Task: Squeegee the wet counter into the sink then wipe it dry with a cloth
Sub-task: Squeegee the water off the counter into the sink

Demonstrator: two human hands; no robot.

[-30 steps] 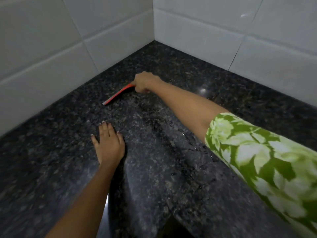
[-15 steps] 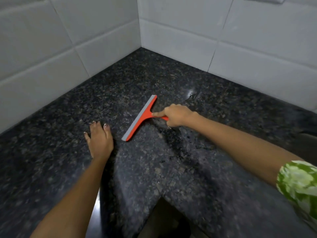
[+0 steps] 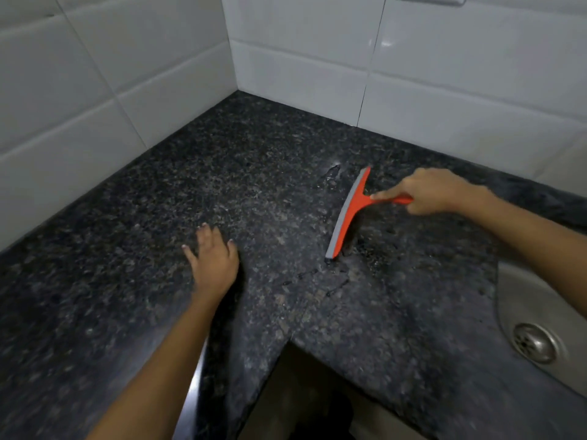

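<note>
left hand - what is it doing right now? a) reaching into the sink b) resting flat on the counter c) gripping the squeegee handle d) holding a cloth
b: the left hand lies palm down with fingers spread on the dark granite counter, holding nothing, while the right hand grips the handle of the red squeegee nearer the sink.

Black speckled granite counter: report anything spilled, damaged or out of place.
Only water stands out: droplets and a thin trail lie on the black speckled granite counter near the orange squeegee held by the right hand. No damage shows.
</note>
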